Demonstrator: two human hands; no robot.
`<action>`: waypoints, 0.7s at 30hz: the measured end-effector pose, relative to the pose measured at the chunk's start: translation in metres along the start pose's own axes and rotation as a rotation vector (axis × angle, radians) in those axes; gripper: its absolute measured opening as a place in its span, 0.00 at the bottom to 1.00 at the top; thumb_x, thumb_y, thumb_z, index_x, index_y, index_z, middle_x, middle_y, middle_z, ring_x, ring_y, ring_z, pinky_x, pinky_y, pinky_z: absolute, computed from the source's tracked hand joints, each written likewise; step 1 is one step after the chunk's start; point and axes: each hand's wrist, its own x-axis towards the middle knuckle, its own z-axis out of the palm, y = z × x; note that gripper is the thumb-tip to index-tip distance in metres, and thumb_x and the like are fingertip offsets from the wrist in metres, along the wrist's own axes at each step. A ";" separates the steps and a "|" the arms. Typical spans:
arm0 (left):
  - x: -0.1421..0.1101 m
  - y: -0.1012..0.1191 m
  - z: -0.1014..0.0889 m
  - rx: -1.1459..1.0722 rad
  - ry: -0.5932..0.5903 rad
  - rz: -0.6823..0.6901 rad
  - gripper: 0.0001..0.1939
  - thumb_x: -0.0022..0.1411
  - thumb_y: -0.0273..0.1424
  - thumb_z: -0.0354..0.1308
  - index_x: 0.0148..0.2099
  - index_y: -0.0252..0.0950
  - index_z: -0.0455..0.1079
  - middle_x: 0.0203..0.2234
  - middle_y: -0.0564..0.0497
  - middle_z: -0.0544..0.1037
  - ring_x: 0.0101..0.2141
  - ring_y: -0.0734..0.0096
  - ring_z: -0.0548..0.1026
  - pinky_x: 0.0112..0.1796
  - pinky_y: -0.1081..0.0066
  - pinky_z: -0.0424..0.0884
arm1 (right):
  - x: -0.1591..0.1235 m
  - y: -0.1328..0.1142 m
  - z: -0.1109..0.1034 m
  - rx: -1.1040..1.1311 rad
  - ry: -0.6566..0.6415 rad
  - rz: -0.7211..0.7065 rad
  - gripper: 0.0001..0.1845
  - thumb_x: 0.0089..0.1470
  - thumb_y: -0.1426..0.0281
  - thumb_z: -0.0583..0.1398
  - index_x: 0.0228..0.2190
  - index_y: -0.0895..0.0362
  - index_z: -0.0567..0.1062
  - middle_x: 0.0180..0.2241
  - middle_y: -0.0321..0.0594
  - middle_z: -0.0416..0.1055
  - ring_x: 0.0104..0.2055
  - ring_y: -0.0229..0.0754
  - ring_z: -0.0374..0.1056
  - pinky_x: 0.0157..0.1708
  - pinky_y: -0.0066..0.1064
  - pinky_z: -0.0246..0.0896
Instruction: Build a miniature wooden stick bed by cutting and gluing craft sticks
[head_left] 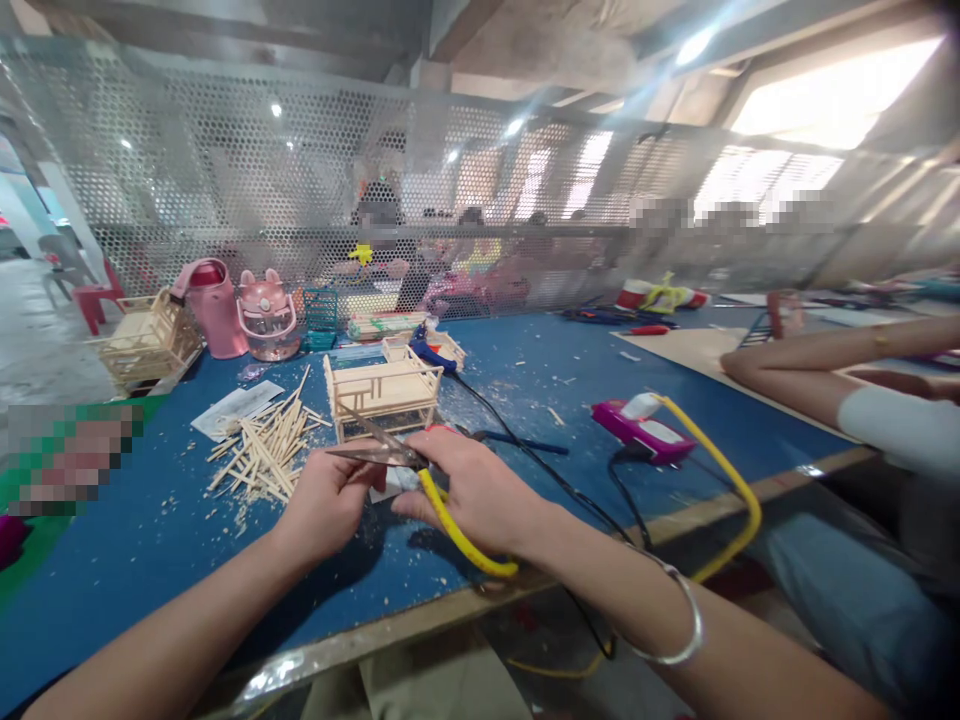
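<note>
My right hand grips a pair of scissors by its yellow handles. The dark blades are spread and point left, above my left hand. That hand is closed in a pinch just under the blades; whatever lies between its fingertips is too small or hidden to name. Right behind the blades stands a small frame of thin wooden sticks, with rails and posts. A loose heap of wooden sticks lies to the left, partly over a white paper slip.
A blue glue gun trails a black cable behind the frame. Right of it lies a purple power strip with a yellow cord. Pink bottles and another stick model stand back left. A co-worker's arm rests at right.
</note>
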 end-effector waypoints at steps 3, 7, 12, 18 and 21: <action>0.000 0.000 -0.001 0.013 0.025 0.001 0.11 0.54 0.23 0.47 0.22 0.34 0.66 0.18 0.53 0.69 0.23 0.73 0.66 0.27 0.75 0.61 | 0.001 -0.001 0.001 -0.011 -0.003 -0.003 0.20 0.45 0.60 0.60 0.38 0.61 0.71 0.35 0.46 0.72 0.36 0.44 0.66 0.36 0.33 0.59; 0.002 -0.002 -0.002 -0.001 0.038 -0.040 0.11 0.54 0.25 0.47 0.22 0.34 0.65 0.18 0.53 0.69 0.23 0.73 0.66 0.27 0.74 0.60 | 0.003 0.005 0.005 -0.024 -0.015 -0.023 0.18 0.47 0.61 0.59 0.37 0.60 0.71 0.35 0.46 0.73 0.37 0.45 0.67 0.36 0.32 0.59; 0.002 -0.007 0.000 0.039 0.012 -0.104 0.12 0.56 0.29 0.47 0.21 0.34 0.63 0.17 0.53 0.69 0.23 0.73 0.66 0.28 0.74 0.60 | 0.002 0.013 0.009 -0.053 -0.026 -0.025 0.16 0.49 0.61 0.58 0.36 0.60 0.71 0.33 0.45 0.73 0.33 0.43 0.67 0.32 0.29 0.58; 0.003 -0.003 0.007 -0.066 -0.112 -0.096 0.18 0.60 0.37 0.46 0.22 0.34 0.64 0.18 0.54 0.67 0.22 0.74 0.64 0.28 0.74 0.59 | 0.002 0.015 0.008 0.119 -0.028 -0.033 0.13 0.52 0.61 0.54 0.30 0.58 0.71 0.24 0.37 0.69 0.23 0.34 0.61 0.23 0.24 0.53; 0.006 -0.001 0.007 -0.341 -0.084 -0.121 0.13 0.59 0.39 0.48 0.31 0.34 0.66 0.21 0.54 0.69 0.25 0.74 0.67 0.30 0.73 0.62 | 0.009 0.010 0.007 0.260 0.114 -0.010 0.12 0.52 0.61 0.54 0.29 0.58 0.70 0.22 0.35 0.66 0.22 0.33 0.59 0.23 0.23 0.53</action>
